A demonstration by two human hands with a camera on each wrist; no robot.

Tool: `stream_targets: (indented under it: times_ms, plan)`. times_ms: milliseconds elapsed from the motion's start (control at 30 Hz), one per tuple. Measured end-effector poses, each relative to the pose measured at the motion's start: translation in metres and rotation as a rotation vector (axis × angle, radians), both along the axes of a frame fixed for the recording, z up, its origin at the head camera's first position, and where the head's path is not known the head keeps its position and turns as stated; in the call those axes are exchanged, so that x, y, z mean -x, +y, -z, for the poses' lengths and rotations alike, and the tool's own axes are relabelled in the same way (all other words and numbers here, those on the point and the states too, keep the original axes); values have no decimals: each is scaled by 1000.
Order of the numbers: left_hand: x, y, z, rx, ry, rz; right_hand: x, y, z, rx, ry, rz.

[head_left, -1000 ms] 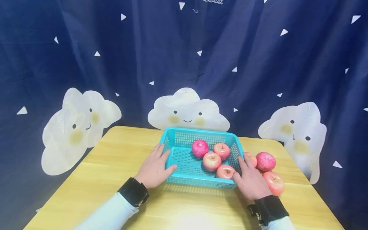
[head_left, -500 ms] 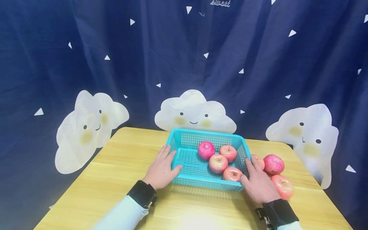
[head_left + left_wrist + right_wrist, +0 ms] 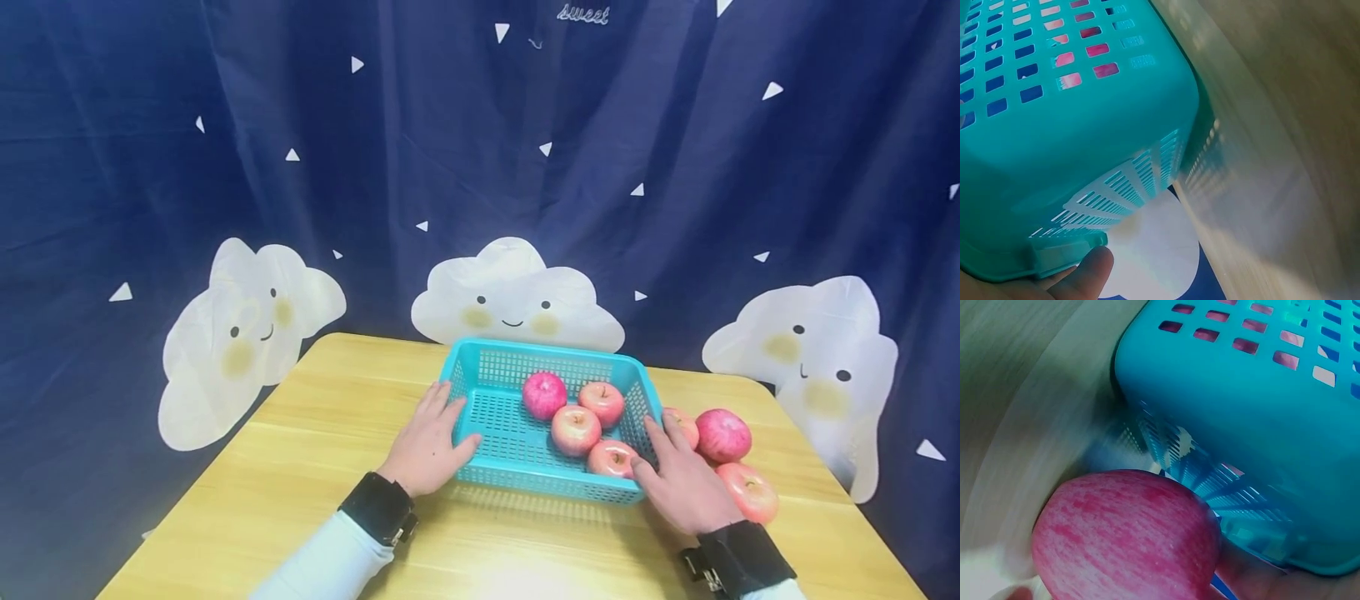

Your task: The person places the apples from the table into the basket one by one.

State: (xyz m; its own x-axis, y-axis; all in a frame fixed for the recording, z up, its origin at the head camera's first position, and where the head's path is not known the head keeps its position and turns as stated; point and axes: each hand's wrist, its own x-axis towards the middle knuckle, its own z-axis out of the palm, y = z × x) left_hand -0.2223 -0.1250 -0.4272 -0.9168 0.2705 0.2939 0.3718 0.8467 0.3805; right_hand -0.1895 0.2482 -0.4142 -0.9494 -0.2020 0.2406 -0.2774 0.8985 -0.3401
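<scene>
A teal basket [image 3: 498,417] stands on a wooden table [image 3: 315,433], towards the far edge, in front of a dark blue curtain [image 3: 420,142] printed with white clouds. The left hand [image 3: 431,442] lies flat against the basket's left wall, fingers straight along the rim and thumb stretched towards its near corner; nothing is clasped. The left wrist view confirms a fingertip [image 3: 1088,272] touching the underside of the rim. The right hand [image 3: 682,483] lies against the basket's right wall in the same way, fingers extended and slightly spread, pressing rather than gripping. Four apples sit in the right half of the basket: one at the back left [image 3: 544,394], one at the back right [image 3: 602,402], one in the middle [image 3: 575,428], one at the near right corner [image 3: 611,457]. Three more apples lie on the table just beside the right hand: one partly hidden behind the fingers [image 3: 684,423], one further right [image 3: 723,434], one nearest the wrist [image 3: 750,491]. The right wrist view shows an apple close beside the basket's corner. Both wrists carry black bands [image 3: 377,508] over pale sleeves.
</scene>
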Motion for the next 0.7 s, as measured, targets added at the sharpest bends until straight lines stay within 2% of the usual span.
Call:
stream_targets:
  times_ms: [433, 600, 700]
  plan:
    - [-1, 1, -1, 13, -5, -3, 0, 6, -3, 49, 18, -53]
    - [-2, 3, -3, 17, -17, -5, 5, 23, -5, 42, 18, -51]
    - [-3, 3, -4, 15, -23, -5, 8, 40, -8, 19, -26, -15]
